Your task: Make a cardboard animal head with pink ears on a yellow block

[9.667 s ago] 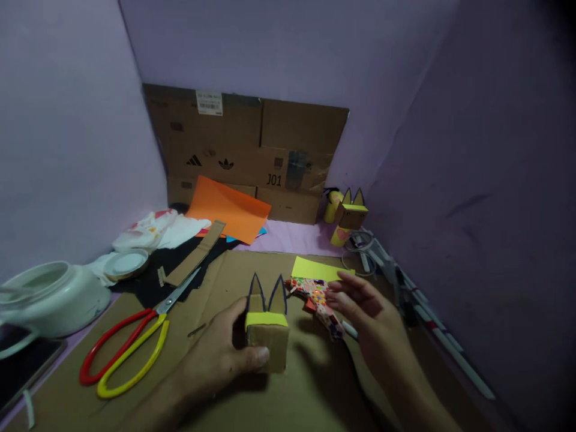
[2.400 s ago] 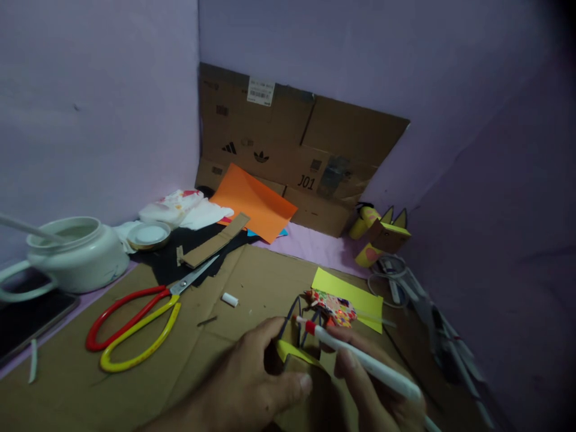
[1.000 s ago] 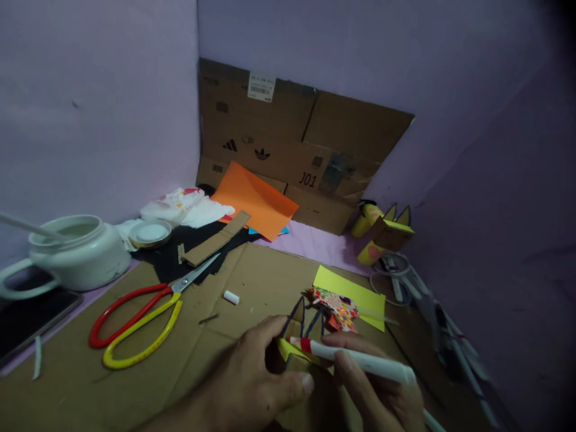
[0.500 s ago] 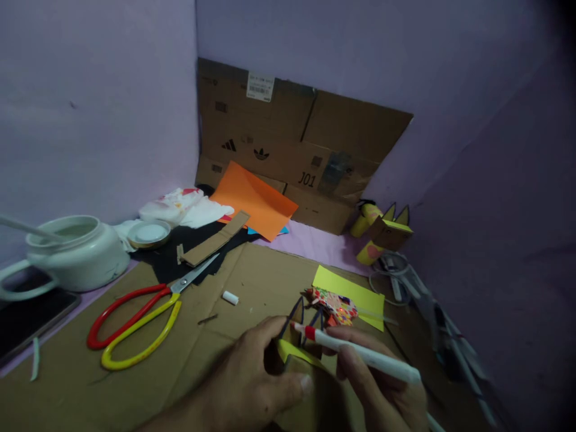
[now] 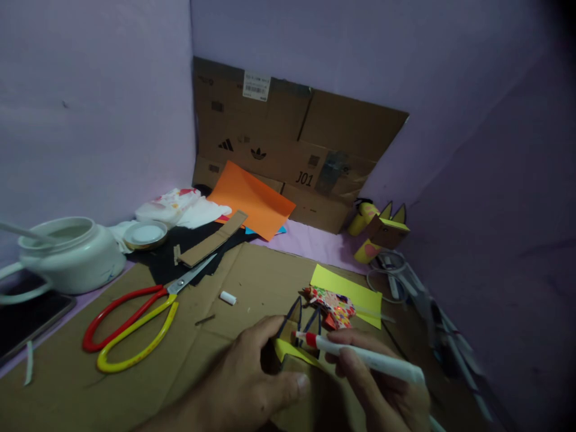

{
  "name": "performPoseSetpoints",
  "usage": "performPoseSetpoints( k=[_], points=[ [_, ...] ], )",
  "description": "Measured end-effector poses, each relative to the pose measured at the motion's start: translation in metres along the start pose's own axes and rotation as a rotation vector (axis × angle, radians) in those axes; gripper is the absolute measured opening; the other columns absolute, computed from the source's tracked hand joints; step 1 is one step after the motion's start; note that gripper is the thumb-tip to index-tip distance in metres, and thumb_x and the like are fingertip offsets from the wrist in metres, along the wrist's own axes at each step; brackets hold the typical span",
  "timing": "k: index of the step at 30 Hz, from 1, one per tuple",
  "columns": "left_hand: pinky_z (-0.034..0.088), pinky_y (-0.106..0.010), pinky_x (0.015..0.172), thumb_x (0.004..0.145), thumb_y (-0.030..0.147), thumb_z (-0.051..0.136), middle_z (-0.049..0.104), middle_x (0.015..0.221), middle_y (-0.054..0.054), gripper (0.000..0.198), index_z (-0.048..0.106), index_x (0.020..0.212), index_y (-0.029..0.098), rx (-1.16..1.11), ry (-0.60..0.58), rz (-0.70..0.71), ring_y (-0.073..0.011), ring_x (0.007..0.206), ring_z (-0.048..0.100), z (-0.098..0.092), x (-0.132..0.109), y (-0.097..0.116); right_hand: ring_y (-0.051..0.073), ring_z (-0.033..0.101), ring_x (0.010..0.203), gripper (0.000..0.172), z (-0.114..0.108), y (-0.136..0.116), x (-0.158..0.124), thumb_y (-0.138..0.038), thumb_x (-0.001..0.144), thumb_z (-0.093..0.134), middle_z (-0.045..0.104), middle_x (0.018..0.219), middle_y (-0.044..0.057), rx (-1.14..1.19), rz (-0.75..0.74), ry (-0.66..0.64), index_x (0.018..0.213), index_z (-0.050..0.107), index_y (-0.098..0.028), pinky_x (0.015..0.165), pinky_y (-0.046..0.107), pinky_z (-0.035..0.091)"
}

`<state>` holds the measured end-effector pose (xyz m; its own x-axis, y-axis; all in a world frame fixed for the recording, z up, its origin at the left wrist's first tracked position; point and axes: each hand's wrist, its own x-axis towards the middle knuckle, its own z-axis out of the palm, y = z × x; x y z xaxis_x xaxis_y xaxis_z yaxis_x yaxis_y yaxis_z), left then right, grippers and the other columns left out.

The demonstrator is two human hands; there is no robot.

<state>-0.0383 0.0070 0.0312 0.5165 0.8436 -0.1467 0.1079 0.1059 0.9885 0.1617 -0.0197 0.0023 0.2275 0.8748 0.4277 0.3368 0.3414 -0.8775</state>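
My left hand (image 5: 256,372) is closed around a small cardboard figure (image 5: 310,396) with a yellow top and two pointed, dark-edged ears. Between thumb and fingers, my right hand (image 5: 378,378) grips a white marker (image 5: 373,360) with a red collar. Its red tip is at the ears, and I cannot tell whether it touches them. The white marker cap (image 5: 228,297) lies on the cardboard ahead of my left hand. Red and yellow-handled scissors (image 5: 166,300) rest to the left, with blades pointing away.
Colourful patterned paper (image 5: 332,306) lies on a yellow sheet (image 5: 369,294). A similar eared figure (image 5: 387,233) stands at the right back. Orange paper (image 5: 252,201) and a cardboard strip (image 5: 216,240) are at the back; a white pot (image 5: 72,258) and phone (image 5: 40,315) are left.
The marker tip has shifted slightly relative to the ears. Both hands keep their holds, and the whole view has moved a little.
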Motion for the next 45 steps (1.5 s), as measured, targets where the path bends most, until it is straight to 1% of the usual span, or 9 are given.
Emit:
performPoseSetpoints(
  k=[11,18,24,27,30,33,36,41,45],
  points=[
    [0.051,-0.034,0.083,0.072,0.021,0.066,0.07,0.102,-0.003,0.042,0.06,0.114,0.019,-0.07,0.02,0.035,-0.0253,0.095,0.063,0.001,-0.001,-0.011,0.017,0.061,0.05,0.017,0.002,-0.004,0.006,-0.037,0.069,0.079,0.073,0.063,0.007,0.239,0.208,0.029,0.077,0.08,-0.022,0.045,0.025,0.05],
    [0.043,-0.036,0.1,0.069,0.023,0.07,0.054,0.135,-0.01,0.064,0.049,0.13,0.02,-0.025,0.303,0.192,-0.0304,0.122,0.052,-0.01,0.02,-0.03,0.01,0.053,0.045,0.03,0.004,-0.012,0.022,-0.041,0.06,0.085,0.066,0.055,0.001,0.617,0.476,0.175,0.079,0.075,-0.02,0.04,0.017,0.041],
    [0.038,-0.044,0.107,0.063,0.013,0.06,0.045,0.144,-0.016,0.082,0.034,0.141,0.015,0.361,0.176,0.132,-0.0315,0.129,0.045,-0.029,0.015,-0.014,0.009,0.054,0.045,0.031,0.003,-0.006,0.023,-0.038,0.057,0.087,0.066,0.056,0.001,0.659,0.511,0.191,0.078,0.074,-0.018,0.04,0.017,0.041],
    [0.027,-0.045,0.114,0.063,0.006,0.047,0.032,0.154,-0.01,0.083,0.033,0.143,0.02,0.656,0.268,0.185,-0.0267,0.141,0.028,-0.058,0.006,-0.007,0.009,0.052,0.045,0.033,0.005,-0.01,0.024,-0.038,0.054,0.089,0.066,0.055,0.0,0.703,0.53,0.201,0.076,0.075,-0.018,0.041,0.016,0.042],
    [0.031,-0.048,0.109,0.07,0.006,0.042,0.045,0.144,-0.012,0.065,0.047,0.134,0.016,0.931,0.422,0.17,-0.0284,0.134,0.038,-0.083,0.012,-0.01,0.007,0.05,0.045,0.034,0.009,-0.017,0.024,-0.04,0.053,0.088,0.066,0.056,0.001,0.745,0.563,0.219,0.073,0.075,-0.016,0.042,0.015,0.042],
    [0.038,-0.048,0.096,0.077,0.01,0.046,0.063,0.121,-0.014,0.035,0.068,0.103,0.017,1.216,0.369,0.028,-0.0325,0.117,0.052,-0.088,0.023,-0.015,0.007,0.048,0.045,0.034,0.011,-0.022,0.023,-0.04,0.054,0.087,0.066,0.056,0.001,0.765,0.574,0.213,0.074,0.076,-0.014,0.041,0.015,0.04],
    [0.041,-0.039,0.083,0.078,0.011,0.048,0.068,0.097,-0.011,0.02,0.067,0.078,0.017,1.262,0.324,-0.001,-0.0284,0.098,0.06,-0.083,0.026,-0.013,0.007,0.047,0.044,0.035,0.012,-0.023,0.023,-0.04,0.055,0.087,0.065,0.056,0.001,0.761,0.561,0.189,0.076,0.076,-0.014,0.04,0.016,0.038],
    [0.041,-0.03,0.065,0.087,0.018,0.038,0.068,0.082,-0.006,0.024,0.061,0.08,0.019,1.221,0.365,-0.05,-0.0236,0.078,0.063,-0.083,0.013,-0.003,0.008,0.048,0.044,0.033,0.014,-0.019,0.021,-0.039,0.057,0.086,0.066,0.056,0.001,0.747,0.526,0.153,0.076,0.074,-0.015,0.04,0.016,0.036],
    [0.042,-0.028,0.07,0.085,0.023,0.045,0.071,0.1,-0.005,0.022,0.062,0.098,0.023,1.109,0.342,-0.061,-0.0232,0.092,0.065,-0.089,0.003,0.002,0.009,0.048,0.044,0.032,0.015,-0.018,0.017,-0.04,0.058,0.085,0.066,0.055,0.002,0.704,0.489,0.156,0.075,0.074,-0.015,0.04,0.018,0.036]
  ],
)
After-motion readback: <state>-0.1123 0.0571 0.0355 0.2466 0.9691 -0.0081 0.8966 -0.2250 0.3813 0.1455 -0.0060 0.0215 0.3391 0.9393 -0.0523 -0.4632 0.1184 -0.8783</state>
